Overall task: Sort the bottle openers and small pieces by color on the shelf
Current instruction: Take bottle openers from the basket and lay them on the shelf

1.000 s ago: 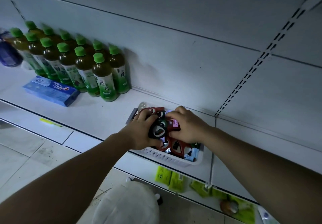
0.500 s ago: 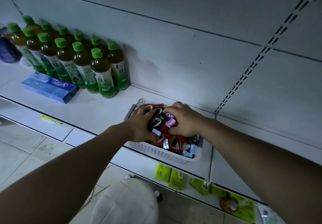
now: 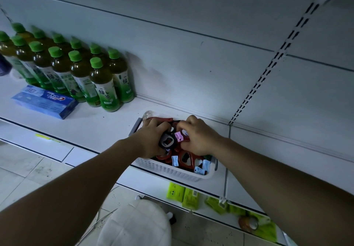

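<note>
- Both hands are down in the white basket (image 3: pixel 173 171), which stands on the shelf (image 3: pixel 99 129) in the middle of the frame. The openers and small pieces lie mixed inside it.
- The left hand (image 3: pixel 151 140) has its fingers curled around a black bottle opener (image 3: pixel 167 142) on top of the pile and grips it.
- The right hand (image 3: pixel 200 138) lies with bent fingers on the pile, just beside a pink piece (image 3: pixel 179 136). I cannot tell if it pinches anything, because its fingertips are hidden.
- Red bottle openers (image 3: pixel 184 158) and light blue pieces (image 3: pixel 203 166) lie in the lower right part of the basket.
- To do this step well, I think one color should go out at a time. The black opener should be lifted straight up so that its ring does not hook a red one, while the right hand holds the pile down.
- The small pieces look light and may fall out, so they should be kept low over the basket.
- The bare shelf left of the basket, before the green tea bottles (image 3: pixel 99 85), seems a good place for the color groups.
</note>
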`<state>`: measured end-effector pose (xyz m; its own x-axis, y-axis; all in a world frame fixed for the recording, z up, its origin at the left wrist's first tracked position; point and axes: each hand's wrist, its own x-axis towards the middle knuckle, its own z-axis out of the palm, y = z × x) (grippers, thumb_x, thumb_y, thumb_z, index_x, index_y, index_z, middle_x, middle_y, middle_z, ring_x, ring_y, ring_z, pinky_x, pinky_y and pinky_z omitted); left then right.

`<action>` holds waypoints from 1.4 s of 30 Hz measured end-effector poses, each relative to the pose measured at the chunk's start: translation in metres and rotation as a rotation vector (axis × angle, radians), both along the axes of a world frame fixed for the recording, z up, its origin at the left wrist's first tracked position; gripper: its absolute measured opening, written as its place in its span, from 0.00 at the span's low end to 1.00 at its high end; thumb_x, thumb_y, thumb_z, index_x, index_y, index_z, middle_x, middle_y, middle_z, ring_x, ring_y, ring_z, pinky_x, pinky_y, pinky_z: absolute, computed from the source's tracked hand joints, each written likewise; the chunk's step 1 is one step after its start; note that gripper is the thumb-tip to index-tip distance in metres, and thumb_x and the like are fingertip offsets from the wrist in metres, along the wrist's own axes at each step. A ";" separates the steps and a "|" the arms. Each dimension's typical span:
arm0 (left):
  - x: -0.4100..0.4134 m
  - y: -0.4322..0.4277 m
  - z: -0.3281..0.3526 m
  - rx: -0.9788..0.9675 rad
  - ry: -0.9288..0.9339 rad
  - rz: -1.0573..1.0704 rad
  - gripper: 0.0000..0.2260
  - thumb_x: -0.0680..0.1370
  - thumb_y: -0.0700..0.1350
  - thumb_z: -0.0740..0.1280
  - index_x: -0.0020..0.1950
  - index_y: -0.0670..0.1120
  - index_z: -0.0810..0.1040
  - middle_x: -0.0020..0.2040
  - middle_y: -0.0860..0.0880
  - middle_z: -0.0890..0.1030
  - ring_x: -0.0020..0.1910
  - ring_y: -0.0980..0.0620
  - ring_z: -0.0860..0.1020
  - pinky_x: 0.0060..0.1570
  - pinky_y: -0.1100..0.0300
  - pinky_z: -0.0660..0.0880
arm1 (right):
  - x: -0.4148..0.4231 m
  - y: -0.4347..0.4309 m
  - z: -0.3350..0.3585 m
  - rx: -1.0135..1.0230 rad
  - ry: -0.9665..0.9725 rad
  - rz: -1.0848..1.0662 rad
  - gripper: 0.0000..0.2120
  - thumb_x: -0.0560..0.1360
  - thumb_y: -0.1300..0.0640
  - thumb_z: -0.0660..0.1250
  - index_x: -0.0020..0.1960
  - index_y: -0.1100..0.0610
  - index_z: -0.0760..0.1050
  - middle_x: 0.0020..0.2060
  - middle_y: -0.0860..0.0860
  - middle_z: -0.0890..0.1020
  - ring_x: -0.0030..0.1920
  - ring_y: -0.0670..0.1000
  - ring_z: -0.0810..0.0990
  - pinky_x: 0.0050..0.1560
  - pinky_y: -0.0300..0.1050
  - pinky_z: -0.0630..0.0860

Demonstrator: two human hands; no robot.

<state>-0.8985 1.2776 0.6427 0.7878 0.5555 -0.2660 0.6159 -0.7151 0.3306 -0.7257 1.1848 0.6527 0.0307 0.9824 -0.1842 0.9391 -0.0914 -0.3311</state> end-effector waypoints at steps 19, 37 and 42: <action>-0.005 -0.003 0.019 -0.201 -0.239 -0.045 0.18 0.74 0.38 0.69 0.63 0.45 0.74 0.53 0.50 0.78 0.55 0.48 0.76 0.58 0.54 0.72 | 0.016 -0.035 0.013 0.186 -0.066 0.214 0.18 0.75 0.59 0.68 0.64 0.59 0.75 0.47 0.60 0.76 0.40 0.59 0.76 0.36 0.48 0.72; -0.003 -0.010 0.036 -0.202 -0.313 0.117 0.15 0.77 0.38 0.64 0.60 0.54 0.71 0.43 0.58 0.77 0.43 0.50 0.82 0.41 0.68 0.72 | 0.020 -0.055 0.028 0.176 -0.043 0.075 0.18 0.79 0.56 0.62 0.69 0.53 0.70 0.52 0.57 0.75 0.47 0.58 0.76 0.44 0.47 0.72; -0.004 -0.013 0.041 -0.124 -0.343 0.085 0.15 0.76 0.38 0.65 0.61 0.50 0.72 0.48 0.54 0.76 0.48 0.52 0.75 0.47 0.61 0.68 | 0.016 -0.062 0.033 0.216 0.000 0.043 0.18 0.79 0.56 0.63 0.68 0.53 0.71 0.52 0.55 0.76 0.48 0.56 0.77 0.42 0.44 0.68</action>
